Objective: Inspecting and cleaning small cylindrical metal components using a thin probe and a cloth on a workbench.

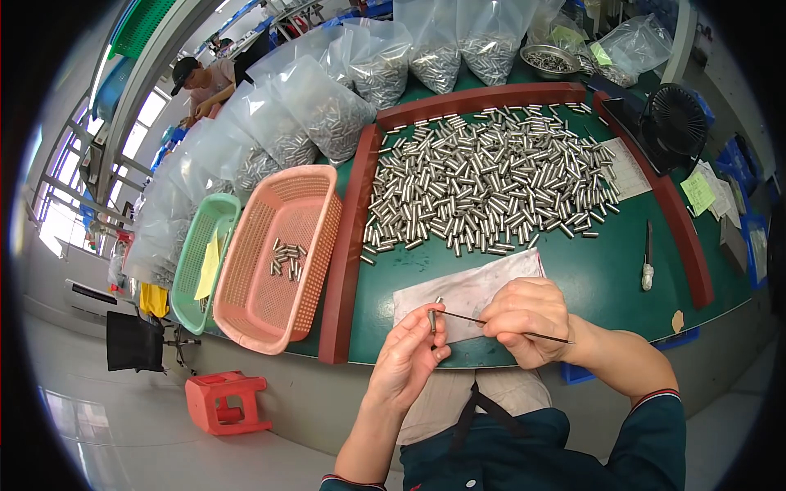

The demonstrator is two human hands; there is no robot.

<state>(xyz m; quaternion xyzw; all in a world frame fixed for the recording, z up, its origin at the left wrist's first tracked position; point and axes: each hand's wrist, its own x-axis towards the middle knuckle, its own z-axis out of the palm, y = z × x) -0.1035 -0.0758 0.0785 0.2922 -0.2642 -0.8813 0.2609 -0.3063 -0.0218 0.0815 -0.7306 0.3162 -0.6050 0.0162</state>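
Observation:
Between the thumb and fingers of my left hand (412, 352) is a small shiny metal cylinder (433, 321), held roughly upright. My right hand (528, 321) is closed around a thin dark rod (464, 317), whose left end reaches the cylinder; whether it touches or enters it, I cannot tell. Both hands are over a stained whitish cloth (417, 296) at the near edge of the green table (602, 286). Beyond the cloth spreads a big heap of similar metal cylinders (491, 176). Several more lie inside a pink plastic basket (323, 254) to the left.
Dark red rails (348, 270) border the work area. A green basket (187, 270) holds yellow paper. Clear bags of metal parts (327, 114) line the left and back. A white-handled tool (648, 274) lies right, near a black fan (675, 119). A person (209, 86) works far left.

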